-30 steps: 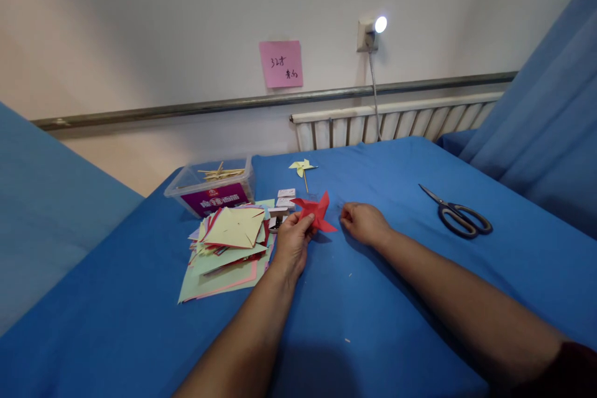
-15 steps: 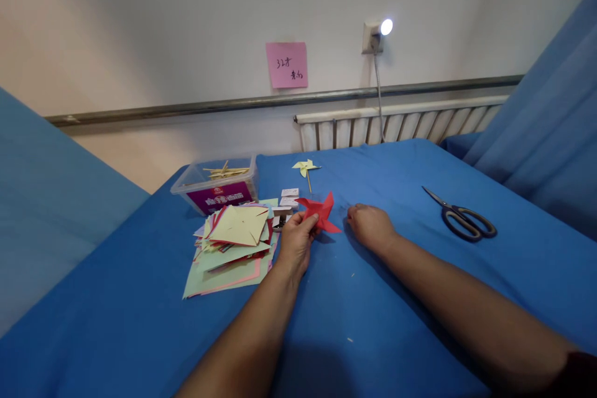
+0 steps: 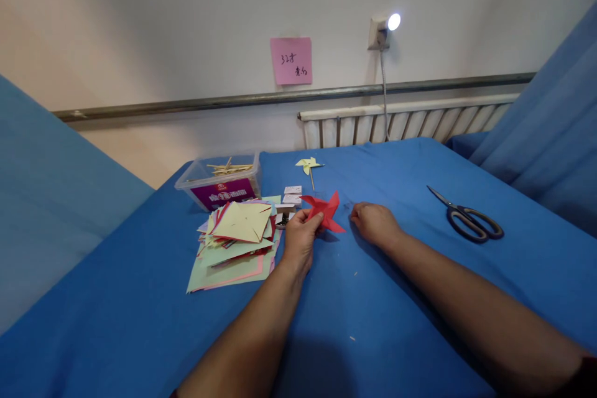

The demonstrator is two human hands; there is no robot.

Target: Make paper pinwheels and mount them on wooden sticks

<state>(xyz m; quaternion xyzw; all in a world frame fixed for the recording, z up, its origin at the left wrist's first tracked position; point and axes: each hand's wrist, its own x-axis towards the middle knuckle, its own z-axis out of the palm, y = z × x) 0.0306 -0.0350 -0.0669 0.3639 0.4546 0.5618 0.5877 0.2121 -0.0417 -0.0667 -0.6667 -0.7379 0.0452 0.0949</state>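
Note:
My left hand pinches a red paper pinwheel by its centre, thumb on top, a little above the blue cloth. To its right, my right hand rests low at the cloth with its fingers curled together. Some small, faint dark bits lie by those fingertips; whatever the fingers hold is hidden. A finished yellow pinwheel on a wooden stick lies farther back. Beside my left hand is a small open box with dark little pieces in it.
Cut paper squares are piled at the left. Behind them stands a clear plastic tub of wooden sticks. Small white boxes sit near the middle, and black-handled scissors lie at the right. A wall and radiator border the back.
The view has shifted slightly, so everything sits a little to the right. Both hands keep nearly the same pose, the left still holding the red pinwheel.

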